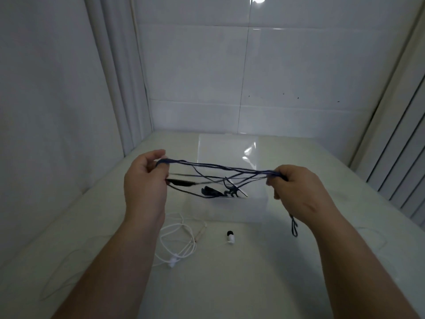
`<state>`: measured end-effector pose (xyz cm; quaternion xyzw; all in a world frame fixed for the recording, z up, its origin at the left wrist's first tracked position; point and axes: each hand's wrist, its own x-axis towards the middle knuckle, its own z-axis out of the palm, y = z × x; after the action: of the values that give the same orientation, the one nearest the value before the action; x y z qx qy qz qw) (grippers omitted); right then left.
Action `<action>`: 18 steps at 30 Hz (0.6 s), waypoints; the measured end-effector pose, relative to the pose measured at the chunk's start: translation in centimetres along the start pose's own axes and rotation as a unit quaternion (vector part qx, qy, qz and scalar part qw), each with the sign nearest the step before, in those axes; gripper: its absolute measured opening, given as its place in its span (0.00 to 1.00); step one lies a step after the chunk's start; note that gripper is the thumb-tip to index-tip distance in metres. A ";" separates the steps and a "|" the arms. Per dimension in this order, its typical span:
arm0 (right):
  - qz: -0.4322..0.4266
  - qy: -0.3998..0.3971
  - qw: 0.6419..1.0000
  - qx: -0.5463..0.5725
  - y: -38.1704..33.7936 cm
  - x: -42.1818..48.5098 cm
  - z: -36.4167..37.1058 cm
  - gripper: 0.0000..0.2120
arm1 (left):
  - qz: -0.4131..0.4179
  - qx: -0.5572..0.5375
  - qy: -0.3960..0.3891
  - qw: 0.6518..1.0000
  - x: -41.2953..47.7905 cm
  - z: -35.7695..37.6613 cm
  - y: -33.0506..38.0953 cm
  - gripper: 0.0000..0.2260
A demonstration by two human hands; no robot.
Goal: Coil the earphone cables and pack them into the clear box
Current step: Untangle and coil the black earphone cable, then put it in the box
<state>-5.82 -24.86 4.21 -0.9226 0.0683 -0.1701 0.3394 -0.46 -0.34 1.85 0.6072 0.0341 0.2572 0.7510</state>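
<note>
Left hand (145, 180), right hand (296, 187) stretch blue cable (218, 165) (by clear box (256, 203)).

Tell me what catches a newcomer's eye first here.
The dark blue cable stands out, pulled in several strands between the left hand and right hand at mid-frame. The clear box sits just behind it, and a white cable lies loose on the table nearer the camera.

Above the pale table (230, 284), the left hand (145, 180) and right hand (296, 189) each pinch an end of a dark blue earphone cable (218, 165), its strands stretched between them. Behind it, the clear plastic box (230, 153) sits by the far edge. A loosely coiled white earphone cable (177, 236) and a white earbud with a black tip (230, 237) lie mid-table.
</note>
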 end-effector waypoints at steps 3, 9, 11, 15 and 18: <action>0.024 -0.063 0.997 -0.048 0.0 -0.3 0.0 0.19 | -0.052 -0.048 0.001 0.998 -0.3 0.4 0.4 0.11; 0.000 -0.068 0.995 -0.072 -0.3 -0.3 -0.1 0.20 | -0.182 -0.243 -0.038 0.952 -0.5 0.3 1.1 0.12; -0.009 -0.079 0.994 -0.075 -0.3 -0.3 -0.2 0.13 | -0.217 -0.310 -0.057 0.924 -0.6 0.0 1.3 0.13; -0.005 -0.079 0.996 -0.046 -0.3 -0.3 -0.1 0.07 | -0.220 -0.348 -0.080 0.908 -0.6 -0.6 1.4 0.10; 0.014 -0.044 0.998 -0.031 -0.3 -0.1 -0.1 0.08 | -0.192 -0.333 -0.096 0.918 -0.1 -1.0 1.4 0.07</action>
<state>-5.96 -24.70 4.41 -0.9382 0.0717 -0.1226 0.3157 -1.41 0.65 2.84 0.3258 -0.0095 0.0447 0.9443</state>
